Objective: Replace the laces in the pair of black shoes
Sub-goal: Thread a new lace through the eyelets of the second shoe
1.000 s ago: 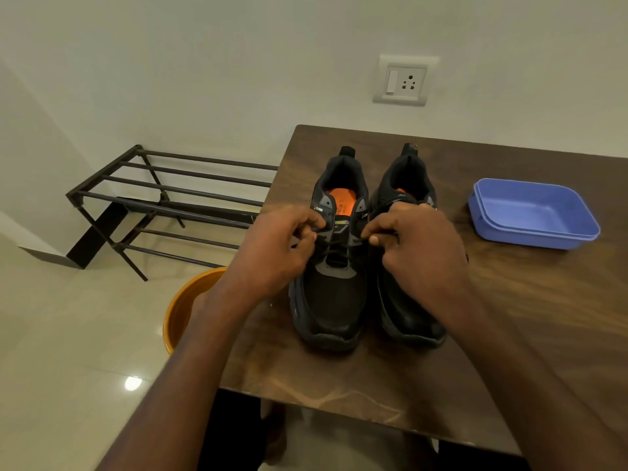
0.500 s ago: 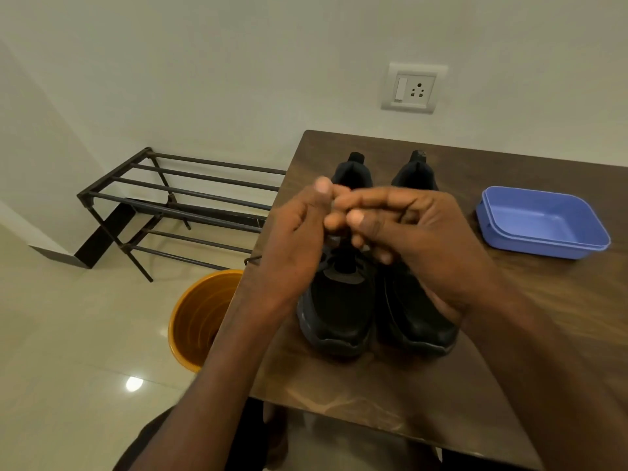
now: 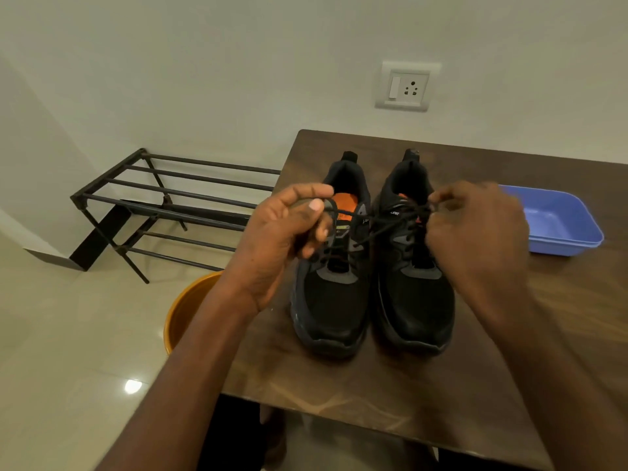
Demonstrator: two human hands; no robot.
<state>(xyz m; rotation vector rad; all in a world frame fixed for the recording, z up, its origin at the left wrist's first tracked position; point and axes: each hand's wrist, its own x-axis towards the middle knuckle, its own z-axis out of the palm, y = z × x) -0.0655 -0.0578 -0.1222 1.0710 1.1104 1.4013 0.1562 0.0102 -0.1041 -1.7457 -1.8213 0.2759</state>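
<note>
- The black lace [image 3: 377,223] stretches sideways between both hands, above the left shoe [image 3: 334,283].
- Left hand [image 3: 289,232] pinches one end in its grip; right hand [image 3: 475,232] pinches the other.

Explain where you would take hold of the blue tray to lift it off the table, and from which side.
Take the blue tray by its rolled rim, hands on both short ends from above: the lip overhangs the walls all round, and the tray sits flat and open on the table.

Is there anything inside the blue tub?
No, the blue tub on the wooden table shows only its bare bottom, beside the right hand.
</note>
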